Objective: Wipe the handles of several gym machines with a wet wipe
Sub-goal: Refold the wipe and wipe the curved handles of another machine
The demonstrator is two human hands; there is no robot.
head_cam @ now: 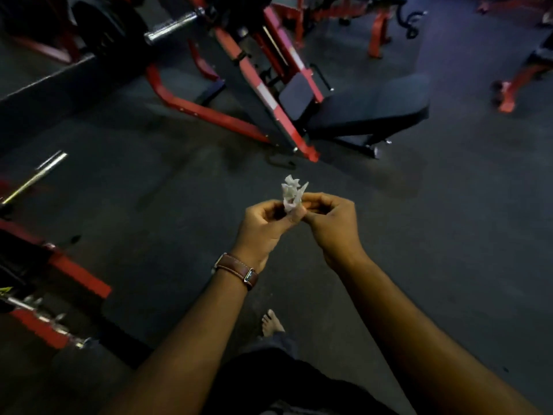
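Note:
A crumpled white wet wipe (291, 193) sticks up between my two hands, held out in front of me above the dark floor. My left hand (267, 224), with a brown leather watch strap on the wrist, pinches the wipe's lower part with thumb and fingers. My right hand (330, 218) meets it from the right, its curled fingertips pinching the same wipe. A red-framed gym machine (270, 94) with a black padded seat stands ahead, well beyond my hands. Its handles cannot be made out.
A chrome barbell sleeve (170, 28) with black plates juts out at the upper left. Red frames and chrome bars (45, 322) line the left edge. A red bench leg (511, 94) stands at the far right. Dark rubber floor (449, 235) spreads around me; my bare foot (270, 322) shows below.

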